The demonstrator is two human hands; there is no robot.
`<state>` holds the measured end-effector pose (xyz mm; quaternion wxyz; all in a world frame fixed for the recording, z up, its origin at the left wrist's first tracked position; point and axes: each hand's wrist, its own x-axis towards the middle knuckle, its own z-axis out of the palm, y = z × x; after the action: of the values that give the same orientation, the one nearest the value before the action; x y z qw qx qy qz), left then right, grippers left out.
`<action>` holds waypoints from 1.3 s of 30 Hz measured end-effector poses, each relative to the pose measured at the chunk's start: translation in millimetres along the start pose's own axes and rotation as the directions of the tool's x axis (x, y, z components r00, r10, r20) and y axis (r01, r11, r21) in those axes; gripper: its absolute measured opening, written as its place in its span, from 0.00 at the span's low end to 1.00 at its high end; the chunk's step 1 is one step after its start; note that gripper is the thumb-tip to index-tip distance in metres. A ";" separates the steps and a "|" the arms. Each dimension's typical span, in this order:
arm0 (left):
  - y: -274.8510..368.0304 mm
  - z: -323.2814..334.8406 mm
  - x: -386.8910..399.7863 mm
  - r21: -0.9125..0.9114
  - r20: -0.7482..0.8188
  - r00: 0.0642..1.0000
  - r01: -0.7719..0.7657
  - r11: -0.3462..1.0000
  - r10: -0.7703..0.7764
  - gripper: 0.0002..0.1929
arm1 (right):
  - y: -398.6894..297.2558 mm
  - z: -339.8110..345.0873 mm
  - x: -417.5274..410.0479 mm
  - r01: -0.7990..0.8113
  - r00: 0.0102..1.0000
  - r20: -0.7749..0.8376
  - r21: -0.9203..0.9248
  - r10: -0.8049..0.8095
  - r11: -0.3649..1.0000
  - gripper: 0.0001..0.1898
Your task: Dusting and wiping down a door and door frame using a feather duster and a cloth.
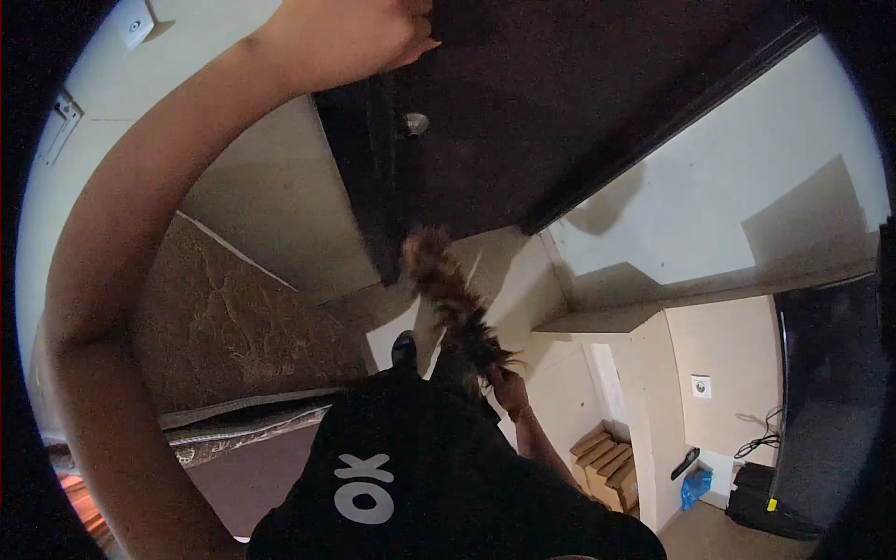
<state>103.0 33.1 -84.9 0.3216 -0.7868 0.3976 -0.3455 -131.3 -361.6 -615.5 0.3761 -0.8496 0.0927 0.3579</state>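
Observation:
A brown and black feather duster (448,290) is in my right hand (511,392), low in front of my body. Its fluffy end points up towards the foot of a dark brown door (490,126) and looks blurred. My left arm reaches up along the left side, and my left hand (357,35) is in front of the upper part of the door. The fingers there look curled, but the top edge of the picture cuts them off. Whether they touch the door or hold anything is not visible. A round metal knob (416,124) sits on the door below that hand.
A brown patterned mattress (245,329) is on the left. To the right, a pale shelf unit (644,392) stands near cardboard boxes (605,469). Beyond it are a large dark screen (833,399), a loose cable (759,444) and a blue plastic bag (696,488).

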 end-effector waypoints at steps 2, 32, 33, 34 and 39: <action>8.5 3.6 1.1 -0.020 0.116 0.993 0.017 1.000 -0.014 0.09 | -61.0 -12.4 -21.7 0.238 0.950 -0.235 0.129 -0.203 0.963 0.25; 266.0 239.6 14.1 -0.288 0.924 -0.169 0.284 -0.914 -0.344 0.14 | -42.6 -188.8 86.6 -0.118 0.987 -0.131 -0.193 0.094 0.974 0.31; 271.8 252.2 0.2 -0.285 0.869 -0.266 0.417 -0.863 -0.416 0.16 | -66.8 -222.0 73.5 -0.172 0.979 -0.164 -0.322 0.123 0.931 0.32; 275.0 267.5 -13.8 -0.305 0.853 -0.281 0.413 -0.858 -0.439 0.16 | -59.1 -234.9 80.5 -0.112 0.979 -0.192 -0.267 0.061 0.957 0.29; 265.6 278.2 7.0 -0.337 0.936 -0.183 -0.227 -0.914 -0.299 0.22 | 6.3 -281.9 122.4 0.126 0.950 -0.294 0.051 -0.106 0.991 0.29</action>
<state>221.3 -35.1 -444.5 -0.8327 -0.4479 -0.2864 -0.1552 106.7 -551.1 -572.2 0.4079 -0.8835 0.1093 0.2029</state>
